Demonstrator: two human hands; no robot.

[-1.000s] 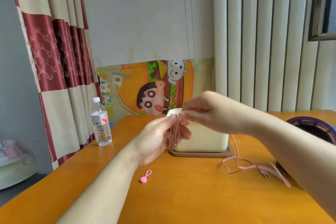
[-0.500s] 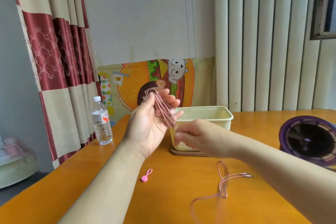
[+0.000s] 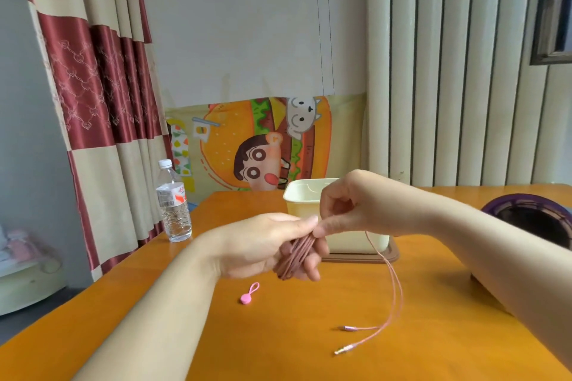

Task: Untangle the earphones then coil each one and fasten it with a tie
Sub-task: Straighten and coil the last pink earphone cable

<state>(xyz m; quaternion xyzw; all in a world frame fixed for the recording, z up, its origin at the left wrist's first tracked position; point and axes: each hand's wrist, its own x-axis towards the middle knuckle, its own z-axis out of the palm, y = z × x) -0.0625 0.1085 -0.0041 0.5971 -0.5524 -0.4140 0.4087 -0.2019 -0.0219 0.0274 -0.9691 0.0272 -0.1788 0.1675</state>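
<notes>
At centre, the left hand grips a coil of pink earphone cable; the right hand pinches it from above. A pink tie lies just below.

This is looking like a lived-in room of a home. A checked red and cream curtain is hanging at the left, and a cartoon burger poster is leaning against the plain wall behind an orange wooden table. A water bottle and a cream bin are standing on it. Cream slats are running down the right wall beside a dark window frame.
</notes>
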